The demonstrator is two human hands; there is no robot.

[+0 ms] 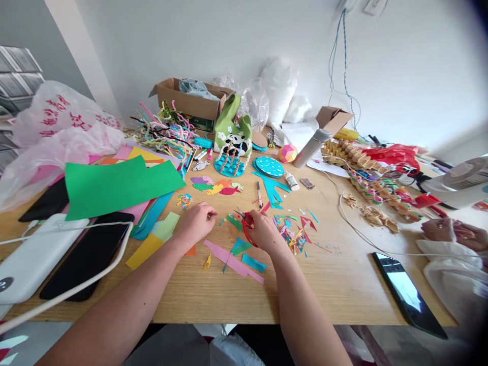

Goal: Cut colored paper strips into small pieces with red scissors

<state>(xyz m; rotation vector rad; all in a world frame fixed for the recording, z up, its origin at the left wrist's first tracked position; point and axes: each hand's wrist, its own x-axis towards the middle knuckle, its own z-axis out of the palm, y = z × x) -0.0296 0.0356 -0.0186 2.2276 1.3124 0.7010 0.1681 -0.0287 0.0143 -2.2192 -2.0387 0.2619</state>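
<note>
My right hand (263, 229) is closed round the red handles of a small pair of scissors (246, 223), whose blades point left toward my other hand. My left hand (196, 219) is curled with its fingertips pinched on something too small to make out, just left of the scissor tips. Between and below the hands lie coloured paper scraps (238, 254): a pink strip, blue and green pieces. More tiny offcuts (293, 236) lie right of my right hand.
A large green sheet (118, 185) over stacked coloured paper lies left. Finished paper fish (217, 185), a blue disc (269, 166), a pen (259, 194) and a glue bottle (292, 180) sit behind. A phone (407, 292) lies at the right edge. Another person's hands (453, 234) work far right.
</note>
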